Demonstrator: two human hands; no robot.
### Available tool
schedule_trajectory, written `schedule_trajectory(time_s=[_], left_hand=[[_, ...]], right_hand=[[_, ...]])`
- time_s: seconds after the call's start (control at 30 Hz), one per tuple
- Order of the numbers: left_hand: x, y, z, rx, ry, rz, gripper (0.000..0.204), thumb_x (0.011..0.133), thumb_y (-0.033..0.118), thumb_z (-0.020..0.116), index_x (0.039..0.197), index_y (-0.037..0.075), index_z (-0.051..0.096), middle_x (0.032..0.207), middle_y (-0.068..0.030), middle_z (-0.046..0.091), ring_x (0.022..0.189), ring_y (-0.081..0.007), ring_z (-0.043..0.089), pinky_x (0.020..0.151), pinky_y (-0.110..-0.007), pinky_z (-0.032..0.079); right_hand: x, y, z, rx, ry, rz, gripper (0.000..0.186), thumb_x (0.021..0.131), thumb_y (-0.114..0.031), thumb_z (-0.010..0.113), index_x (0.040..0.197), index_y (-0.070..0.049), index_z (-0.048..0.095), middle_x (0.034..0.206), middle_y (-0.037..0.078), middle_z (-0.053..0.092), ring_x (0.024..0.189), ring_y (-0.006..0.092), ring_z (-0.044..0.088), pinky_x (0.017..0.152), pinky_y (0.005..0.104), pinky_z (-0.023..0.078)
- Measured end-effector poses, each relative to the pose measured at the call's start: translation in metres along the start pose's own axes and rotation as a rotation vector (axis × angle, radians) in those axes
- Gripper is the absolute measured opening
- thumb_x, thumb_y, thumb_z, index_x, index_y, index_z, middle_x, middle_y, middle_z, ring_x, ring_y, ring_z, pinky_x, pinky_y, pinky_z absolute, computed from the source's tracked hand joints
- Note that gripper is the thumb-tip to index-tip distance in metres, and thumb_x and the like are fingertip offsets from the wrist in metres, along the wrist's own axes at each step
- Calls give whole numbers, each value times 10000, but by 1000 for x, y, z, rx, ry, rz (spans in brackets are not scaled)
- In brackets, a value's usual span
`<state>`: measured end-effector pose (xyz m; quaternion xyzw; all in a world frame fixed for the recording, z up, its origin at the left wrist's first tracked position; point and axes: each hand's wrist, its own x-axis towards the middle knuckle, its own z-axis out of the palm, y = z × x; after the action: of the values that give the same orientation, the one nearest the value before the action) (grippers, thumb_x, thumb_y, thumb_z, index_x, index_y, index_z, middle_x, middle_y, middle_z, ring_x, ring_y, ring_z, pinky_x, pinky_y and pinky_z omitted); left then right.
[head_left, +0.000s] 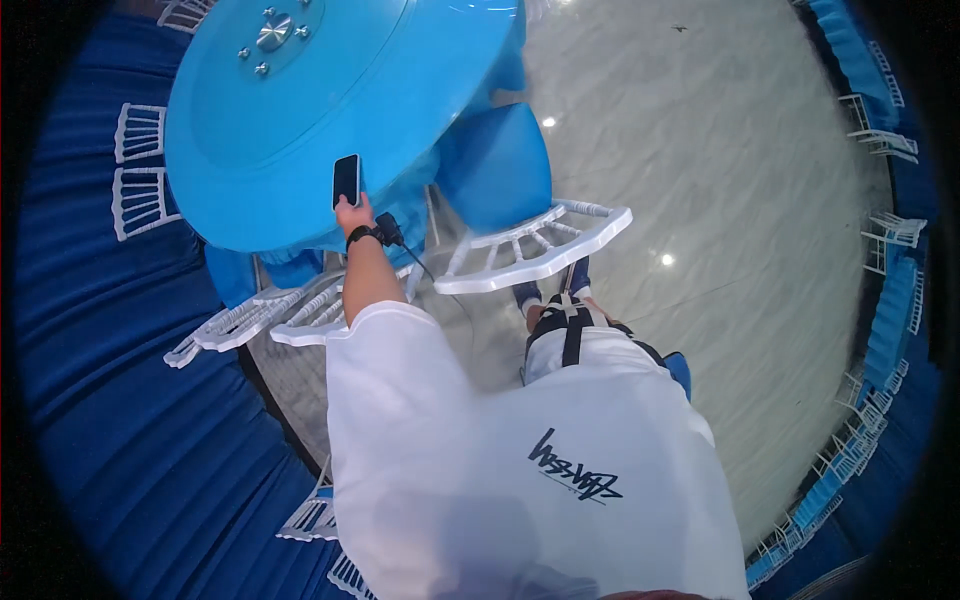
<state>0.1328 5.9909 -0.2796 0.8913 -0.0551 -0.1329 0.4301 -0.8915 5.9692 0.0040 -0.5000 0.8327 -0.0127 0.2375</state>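
A smartphone (346, 178) with a dark screen is at the near edge of the round blue table (270, 185). The fingers of my left hand (353, 212) are closed around its lower end. Whether the phone rests on the tabletop or is held just above it, I cannot tell. A black strap (361, 234) circles my left wrist, with a small black device (388, 229) on it and a thin cable trailing down. My right hand is out of sight.
A white chair (540, 250) with a blue seat (497, 165) stands just ahead of my feet. More white chairs (250, 315) crowd the table's left side. A metal centrepiece (275, 33) sits on the table. Dark blue drapes (130, 390) line the left; tables and chairs line the far right.
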Motion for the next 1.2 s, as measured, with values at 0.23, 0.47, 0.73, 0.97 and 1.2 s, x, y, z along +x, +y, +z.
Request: schedule_trajectory(time_s=[0.23,0.47,0.73,0.97,1.2], left_hand=[[-21,89,-55,-1090,121,-678,498,1002,363,634,1403,90,517,1328,-142,582,1144,-280,562,993,-441,441],[-69,131,-70,-1337,142,-796,817,948,401,668,1624,108,315,1734,-120,211,1554,-344,289,1268,-469,213],[-179,168,-19,-300,-488,-246,509,1021,352,595,1446,73,569,1399,-111,659,1144,-253,670,1024,-463,470],[-357,280,-8,559,-680,684,347,1023,312,548,1156,72,762,1143,-207,762,978,-322,742,821,-466,534],[-358,289,2,883,-516,33,528,911,509,560,1089,69,788,1142,-217,760,1093,-393,719,949,-489,535]], right_hand=[[15,6,26,60,-63,-21,374,969,-123,609,1284,76,644,1185,265,710,1076,393,661,983,451,494],[33,11,44,106,-104,-65,357,972,-125,609,1264,77,654,1161,260,720,1053,384,670,966,440,502],[106,22,71,397,-102,-410,339,976,-127,610,1240,78,666,1134,254,731,1026,374,679,946,428,512],[105,-228,54,513,-436,-538,249,1003,-149,621,1100,69,695,939,131,747,883,197,654,821,368,526],[108,-426,76,-231,-695,-1265,226,874,-144,704,1055,-9,711,935,269,710,912,439,692,810,515,544]])
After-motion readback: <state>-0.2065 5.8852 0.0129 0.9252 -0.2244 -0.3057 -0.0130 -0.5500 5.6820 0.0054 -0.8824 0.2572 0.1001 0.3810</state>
